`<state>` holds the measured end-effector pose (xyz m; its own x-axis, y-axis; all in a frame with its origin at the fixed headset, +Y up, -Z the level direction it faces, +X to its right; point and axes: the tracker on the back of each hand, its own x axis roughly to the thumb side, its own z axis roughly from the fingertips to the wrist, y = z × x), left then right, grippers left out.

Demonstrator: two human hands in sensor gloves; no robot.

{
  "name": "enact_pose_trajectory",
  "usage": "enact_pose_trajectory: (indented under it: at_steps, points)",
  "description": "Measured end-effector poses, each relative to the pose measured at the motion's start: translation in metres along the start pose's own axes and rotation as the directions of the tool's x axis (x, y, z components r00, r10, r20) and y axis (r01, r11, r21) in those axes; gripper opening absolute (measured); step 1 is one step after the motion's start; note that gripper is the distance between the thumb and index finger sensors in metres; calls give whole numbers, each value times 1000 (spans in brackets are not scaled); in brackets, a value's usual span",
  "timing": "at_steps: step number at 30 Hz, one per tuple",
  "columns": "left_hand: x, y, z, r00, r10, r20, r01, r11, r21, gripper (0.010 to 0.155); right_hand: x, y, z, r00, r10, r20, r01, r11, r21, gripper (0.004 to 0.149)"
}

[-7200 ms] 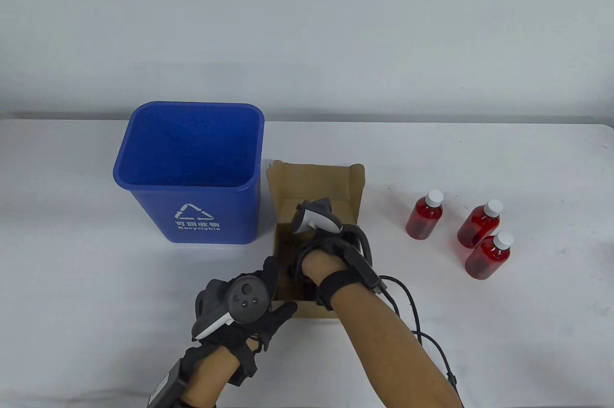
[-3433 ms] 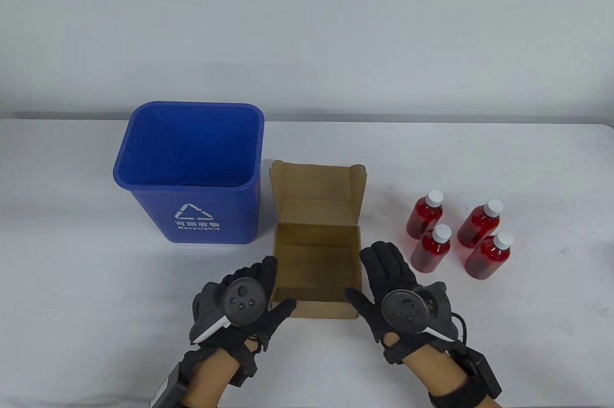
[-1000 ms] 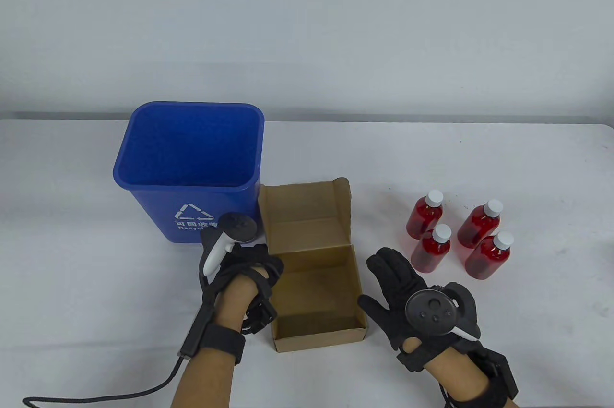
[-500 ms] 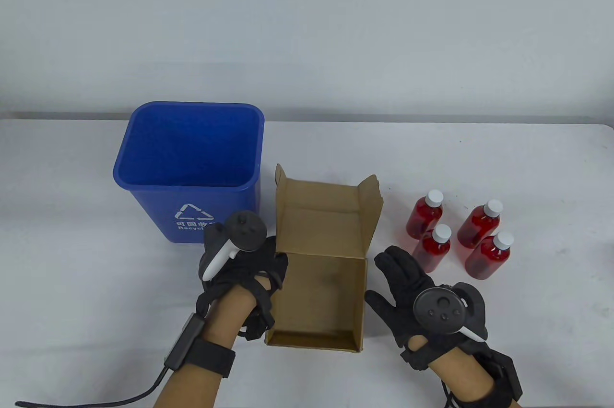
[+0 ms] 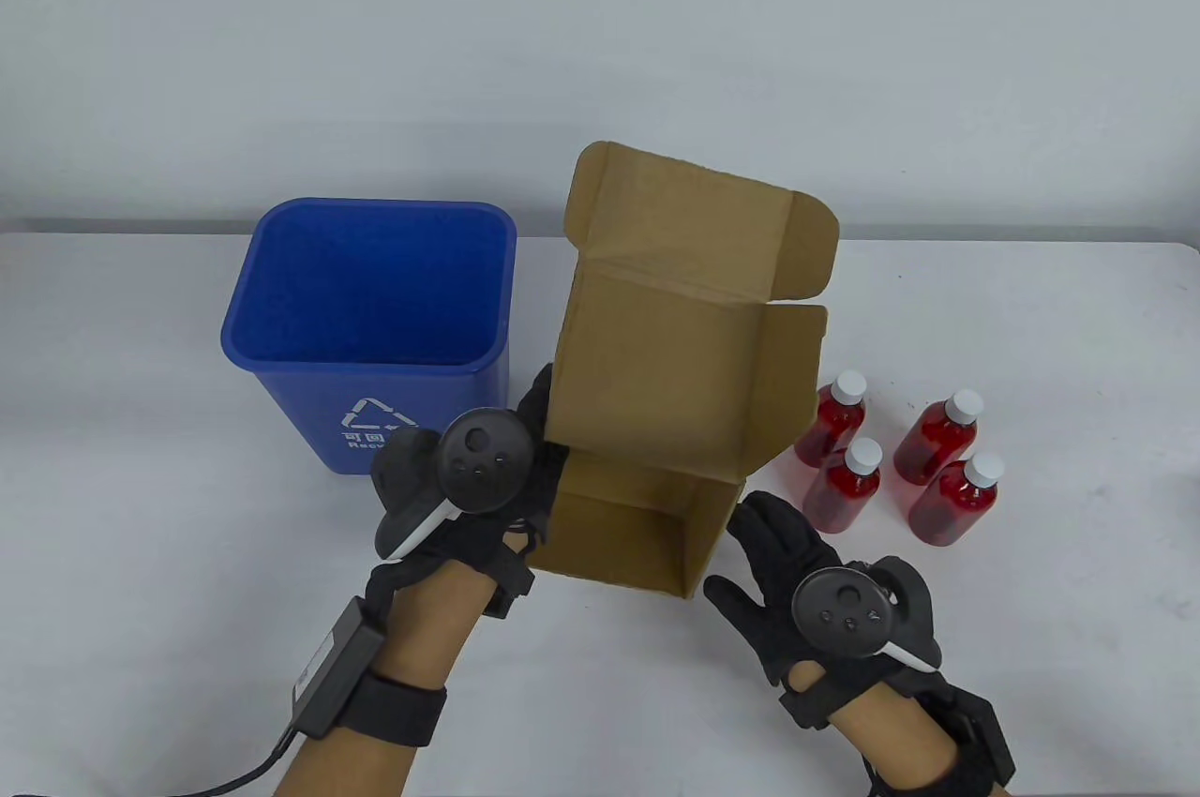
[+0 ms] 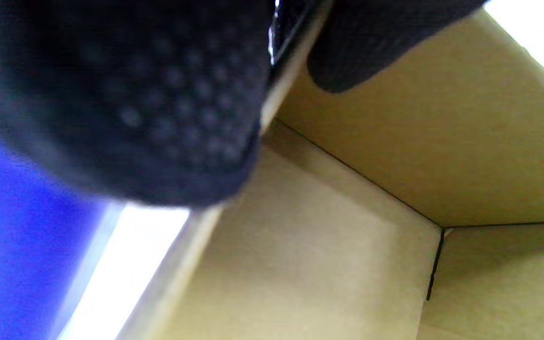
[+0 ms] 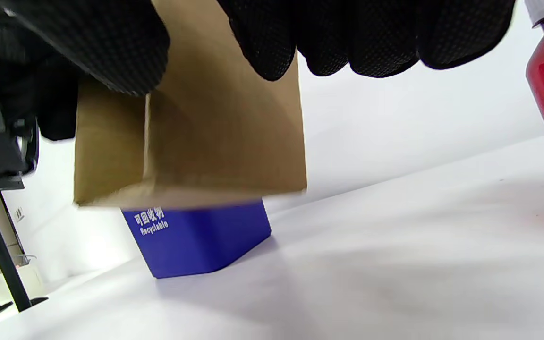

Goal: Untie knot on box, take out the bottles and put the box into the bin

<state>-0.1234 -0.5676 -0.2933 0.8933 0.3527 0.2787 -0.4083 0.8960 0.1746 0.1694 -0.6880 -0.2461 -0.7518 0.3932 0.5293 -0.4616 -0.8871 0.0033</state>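
From the table view, the left hand [image 5: 469, 497] is holding the cardboard box [image 5: 670, 384] up off the surface [image 5: 141, 553], its fingers [image 5: 536, 394] gripping the box's left wall, lid flaps hanging open. The box is sitting in the air just right of the blue bin [image 5: 370, 333], not yet over its mouth. Nothing is lying inside it, and four red bottles [image 5: 891, 459] are standing together on the surface at the right, so the unpacking looks finished; no string is showing anywhere. The right hand [image 5: 816, 591] is hovering flat beside the box with its fingers spread and grasping nothing.

In the left wrist view, gloved fingers [image 6: 125, 104] are pinching the box's wall, bare cardboard inside.

In the right wrist view, the box's underside [image 7: 191, 141] is floating clear of the surface, the bin behind it. I'd judge only the drop into the bin is left.
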Motion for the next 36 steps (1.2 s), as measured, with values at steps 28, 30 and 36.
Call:
enact_pose_trajectory:
  at_steps: [28,30,36]
  points:
    - [-11,138,-38,972,0,-236,100,905,413,59,11,15,-2,999,17,39,-20,996,91,71]
    - [-23,142,-35,967,16,-253,100,894,436,59,12,16,-2,999,19,43,-23,995,97,71]
    - [-60,146,-26,932,0,-363,180,869,461,59,14,17,-1,999,18,49,-23,995,96,71]
